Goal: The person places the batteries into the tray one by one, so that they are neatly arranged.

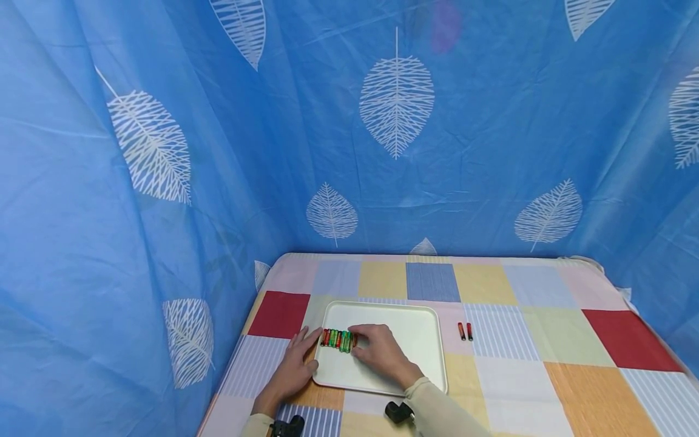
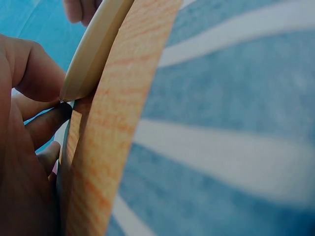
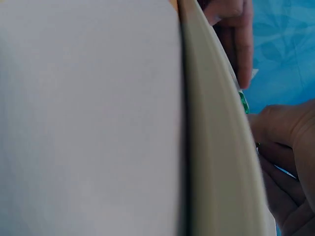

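Observation:
A row of red and green batteries (image 1: 337,340) lies side by side at the left end of a white tray (image 1: 409,331). My right hand (image 1: 384,353) is over the tray at the row's right end, its thumb and index finger pinching the ends of a red battery (image 1: 355,340). At the tray's left edge is my left hand (image 1: 293,368), fingers extended, with the index fingertip by the row's left end. The left thumb (image 2: 42,78) is against the tray's rim (image 2: 91,59). In the right wrist view the rim hides most of the row; a bit of green battery (image 3: 244,102) shows.
Two red batteries (image 1: 465,331) lie on the patchwork tablecloth (image 1: 508,382), right of the tray. A blue curtain (image 1: 464,121) with white leaf prints stands behind the table and along its left side.

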